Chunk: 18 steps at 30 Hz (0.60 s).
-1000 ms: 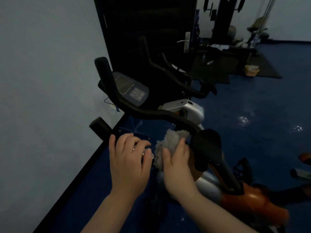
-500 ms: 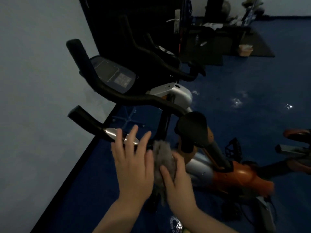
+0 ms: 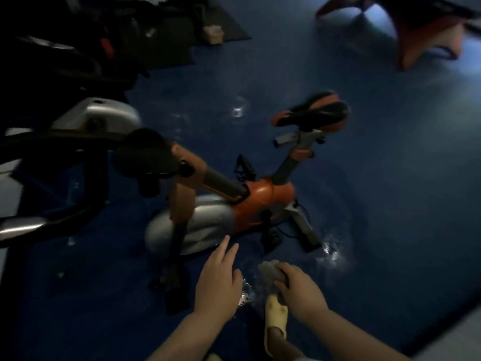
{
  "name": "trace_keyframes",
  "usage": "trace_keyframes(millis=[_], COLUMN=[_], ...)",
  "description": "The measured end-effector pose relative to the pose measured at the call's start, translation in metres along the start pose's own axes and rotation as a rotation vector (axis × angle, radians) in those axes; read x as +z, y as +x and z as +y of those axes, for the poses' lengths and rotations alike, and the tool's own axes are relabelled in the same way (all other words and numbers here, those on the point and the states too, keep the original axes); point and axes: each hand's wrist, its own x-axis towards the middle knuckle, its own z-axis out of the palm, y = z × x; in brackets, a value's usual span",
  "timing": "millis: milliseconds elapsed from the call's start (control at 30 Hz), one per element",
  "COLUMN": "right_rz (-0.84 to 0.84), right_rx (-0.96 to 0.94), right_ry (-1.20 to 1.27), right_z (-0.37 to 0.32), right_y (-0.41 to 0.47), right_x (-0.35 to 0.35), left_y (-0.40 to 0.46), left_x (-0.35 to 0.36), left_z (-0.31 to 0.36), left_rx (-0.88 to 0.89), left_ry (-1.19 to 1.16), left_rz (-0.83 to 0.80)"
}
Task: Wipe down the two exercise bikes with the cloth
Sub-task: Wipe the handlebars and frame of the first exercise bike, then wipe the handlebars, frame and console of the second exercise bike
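One soft, light cloth (image 3: 270, 273) sits bunched in the right hand (image 3: 299, 293), near the orange bike (image 3: 260, 201); left hand (image 3: 217, 280) hovers flat, holding nothing. Bunching should keep it manageable.

A glossy blue floor (image 3: 390, 204) carries everything. The orange exercise bike (image 3: 260, 201) stands on it, a dark mat (image 3: 229, 29) lies farther back, and a yellow slipper (image 3: 276, 316) rests at the near edge.

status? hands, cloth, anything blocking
Left hand open, empty. Right hand grips cloth, off the orange bike. Nothing between them.
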Motion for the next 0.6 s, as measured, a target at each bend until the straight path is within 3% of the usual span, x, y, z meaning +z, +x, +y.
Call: trace_keyframes(millis=[300,600], right_rz=[0.105,0.154], right_rx=[0.274,0.263], right_ry=[0.011,-0.083], right_z=[0.152,0.281], right_y=[-0.026,0.008], right_x=[-0.086,-0.207], left_y=[0.073,0.147], left_x=[0.118,0.226], left_z=[0.112,0.248], left_rx=[0.163,0.138], left_ry=[0.208,0.221], left_rz=[-0.384,-0.486])
